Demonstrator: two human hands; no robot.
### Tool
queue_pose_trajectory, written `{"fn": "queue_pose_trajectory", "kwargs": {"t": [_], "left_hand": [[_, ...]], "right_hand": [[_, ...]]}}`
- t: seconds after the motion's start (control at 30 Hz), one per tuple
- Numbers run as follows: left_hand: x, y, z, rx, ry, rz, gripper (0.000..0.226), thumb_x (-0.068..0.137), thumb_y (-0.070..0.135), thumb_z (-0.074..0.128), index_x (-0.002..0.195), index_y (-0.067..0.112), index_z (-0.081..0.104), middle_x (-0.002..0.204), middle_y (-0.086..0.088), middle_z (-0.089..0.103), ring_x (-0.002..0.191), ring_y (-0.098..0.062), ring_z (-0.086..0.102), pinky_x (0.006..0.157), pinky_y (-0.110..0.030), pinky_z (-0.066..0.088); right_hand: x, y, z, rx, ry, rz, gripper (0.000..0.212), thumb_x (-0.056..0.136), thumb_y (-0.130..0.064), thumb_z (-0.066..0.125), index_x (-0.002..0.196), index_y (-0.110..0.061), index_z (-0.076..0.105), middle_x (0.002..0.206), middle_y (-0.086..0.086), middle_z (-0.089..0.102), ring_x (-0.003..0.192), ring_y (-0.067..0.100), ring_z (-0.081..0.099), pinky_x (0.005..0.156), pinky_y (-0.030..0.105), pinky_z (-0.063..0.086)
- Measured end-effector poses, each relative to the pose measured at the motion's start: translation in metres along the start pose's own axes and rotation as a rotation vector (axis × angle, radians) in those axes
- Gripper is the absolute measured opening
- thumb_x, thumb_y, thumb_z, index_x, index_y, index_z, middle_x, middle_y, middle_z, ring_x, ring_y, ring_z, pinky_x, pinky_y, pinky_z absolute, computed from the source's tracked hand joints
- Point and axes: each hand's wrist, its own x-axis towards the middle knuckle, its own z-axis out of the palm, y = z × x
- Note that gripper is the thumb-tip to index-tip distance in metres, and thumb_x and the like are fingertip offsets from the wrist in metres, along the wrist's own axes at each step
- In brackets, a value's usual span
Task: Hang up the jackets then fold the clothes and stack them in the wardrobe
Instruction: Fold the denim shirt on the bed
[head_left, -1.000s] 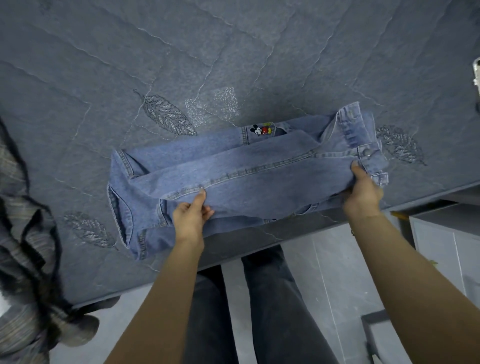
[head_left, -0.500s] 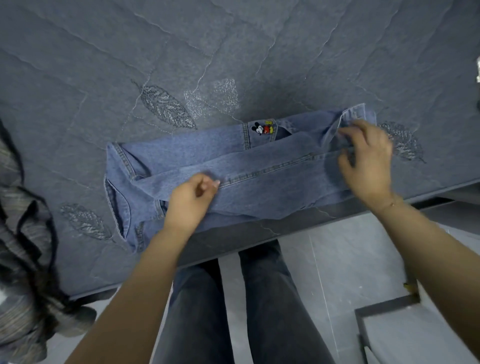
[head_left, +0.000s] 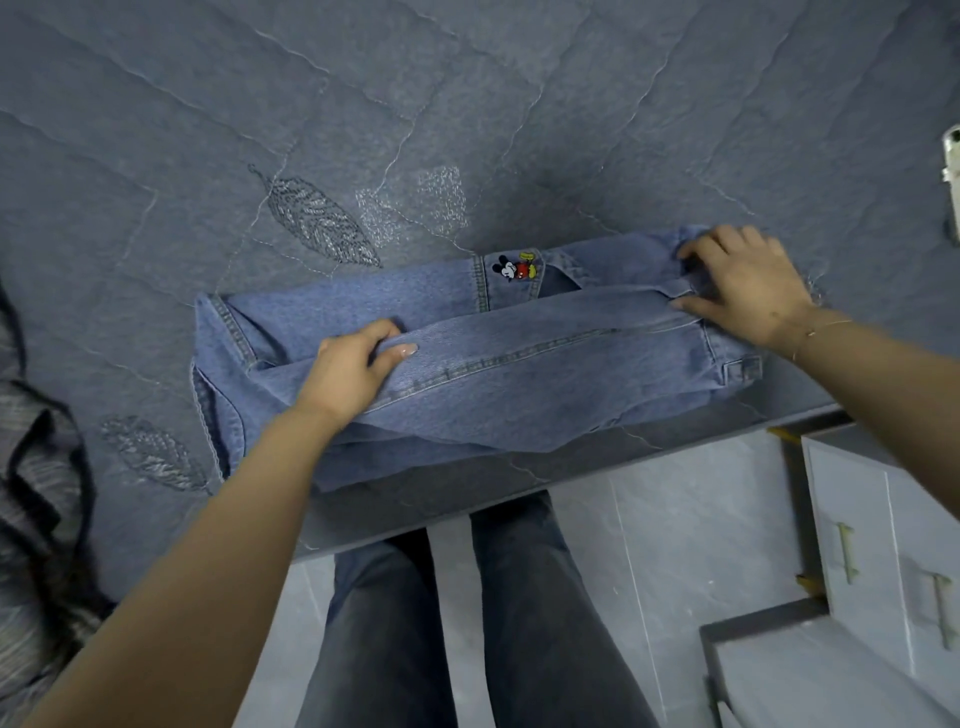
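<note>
Denim jacket (head_left: 519, 358) lies folded lengthwise at the near edge of the grey quilted bed (head_left: 467, 104), a cartoon mouse patch (head_left: 515, 267) showing on its far side. From my feed, the left hand (head_left: 348, 371) reaches in from lower left, fingers curled over the folded flap's edge with the thumb on top, pinching the denim. The right hand (head_left: 743, 286) comes from the right, palm down, fingers bent and gripping the bunched right end. A striped garment (head_left: 36, 493) sits at the left edge.

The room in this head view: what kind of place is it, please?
Probably a bedroom: a quilted grey bedspread covers a bed, a grey cabinet stands beside it, and denim jeans are being folded.
</note>
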Motion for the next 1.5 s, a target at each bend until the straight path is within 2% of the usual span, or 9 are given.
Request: {"fn": "queue_pose_trajectory", "kwargs": {"t": [0.2, 0.37, 0.5, 0.63, 1.0, 1.2, 1.37, 1.43, 1.5], "left_hand": [[0.006, 0.010, -0.022, 0.032, 0.210, 0.183, 0.018, 0.093, 0.034, 0.063, 0.092, 0.016, 0.065, 0.055, 0.006, 0.050, 0.057, -0.024, 0.052, 0.067, -0.030, 0.034], [0.023, 0.037, 0.019, 0.392, 0.261, 0.256, 0.053, 0.094, 0.031, 0.059, 0.142, 0.014, 0.045, 0.138, -0.014, 0.049, 0.126, -0.031, 0.043, 0.100, -0.047, 0.027], [0.028, 0.070, 0.087, 0.565, 0.142, 0.490, 0.063, 0.097, 0.050, 0.047, 0.151, 0.020, 0.034, 0.160, -0.011, 0.024, 0.148, -0.027, 0.021, 0.116, -0.060, 0.013], [0.039, 0.056, 0.124, 0.683, 0.095, 0.439, 0.079, 0.093, 0.071, 0.030, 0.156, 0.026, 0.015, 0.164, -0.012, -0.001, 0.151, -0.031, -0.002, 0.116, -0.064, -0.001], [0.049, 0.044, 0.132, 0.692, 0.136, 0.558, 0.078, 0.090, 0.074, 0.034, 0.153, 0.028, 0.029, 0.162, -0.014, 0.012, 0.149, -0.036, 0.008, 0.112, -0.069, 0.003], [0.088, 0.160, 0.104, 0.134, 0.285, 0.391, 0.030, 0.096, 0.043, 0.049, 0.108, 0.018, 0.061, 0.120, -0.002, 0.058, 0.115, -0.023, 0.052, 0.103, -0.039, 0.023], [0.167, 0.262, 0.119, 0.066, -0.270, 0.211, 0.057, 0.089, 0.057, 0.058, 0.130, 0.017, 0.051, 0.126, -0.001, 0.058, 0.116, -0.019, 0.054, 0.098, -0.033, 0.043], [0.181, 0.278, 0.131, 0.058, -0.469, 0.156, 0.055, 0.087, 0.064, 0.056, 0.118, 0.019, 0.054, 0.103, 0.007, 0.058, 0.095, -0.014, 0.055, 0.078, -0.025, 0.043], [0.189, 0.283, 0.138, 0.125, -0.570, 0.143, 0.066, 0.084, 0.071, 0.053, 0.123, 0.018, 0.053, 0.110, 0.010, 0.054, 0.100, -0.012, 0.052, 0.085, -0.023, 0.039]], "right_hand": [[0.016, 0.014, -0.009, 0.049, 0.067, 0.038, 0.029, 0.080, -0.027, 0.077, 0.096, -0.007, 0.063, 0.099, 0.019, 0.062, 0.100, 0.038, 0.058, 0.086, 0.044, 0.039], [0.020, 0.017, -0.009, 0.044, 0.081, 0.119, 0.038, 0.085, -0.031, 0.073, 0.112, -0.007, 0.061, 0.115, 0.019, 0.056, 0.115, 0.037, 0.049, 0.096, 0.043, 0.032], [0.006, -0.014, 0.012, 0.017, 0.254, -0.119, 0.062, 0.083, -0.035, 0.050, 0.141, -0.012, 0.048, 0.151, 0.015, 0.039, 0.142, 0.032, 0.032, 0.116, 0.052, 0.014], [0.000, -0.009, 0.054, -0.143, 0.175, -0.270, 0.060, 0.098, -0.048, 0.036, 0.153, -0.023, 0.030, 0.162, 0.005, 0.021, 0.149, 0.026, 0.019, 0.119, 0.055, 0.012], [0.019, 0.026, 0.080, -0.102, 0.291, -0.313, 0.057, 0.100, -0.044, 0.039, 0.153, -0.022, 0.031, 0.161, 0.005, 0.021, 0.150, 0.028, 0.016, 0.119, 0.057, 0.009], [-0.067, -0.010, 0.072, 0.682, 0.619, 0.244, 0.037, 0.102, -0.020, 0.047, 0.136, -0.007, 0.053, 0.153, 0.007, 0.035, 0.145, 0.024, 0.028, 0.120, 0.038, 0.020], [-0.133, -0.047, 0.108, 1.544, 0.728, 1.091, 0.026, 0.098, -0.028, 0.057, 0.121, -0.017, 0.056, 0.113, -0.007, 0.059, 0.109, 0.008, 0.056, 0.091, 0.036, 0.052], [-0.133, -0.051, 0.115, 1.924, 0.531, 1.190, 0.033, 0.095, -0.044, 0.056, 0.120, -0.023, 0.058, 0.119, -0.003, 0.062, 0.112, 0.016, 0.059, 0.085, 0.031, 0.051], [-0.125, -0.049, 0.118, 2.126, 0.396, 1.103, 0.047, 0.086, -0.056, 0.057, 0.124, -0.028, 0.060, 0.126, -0.006, 0.064, 0.115, 0.014, 0.060, 0.090, 0.029, 0.049]]}}
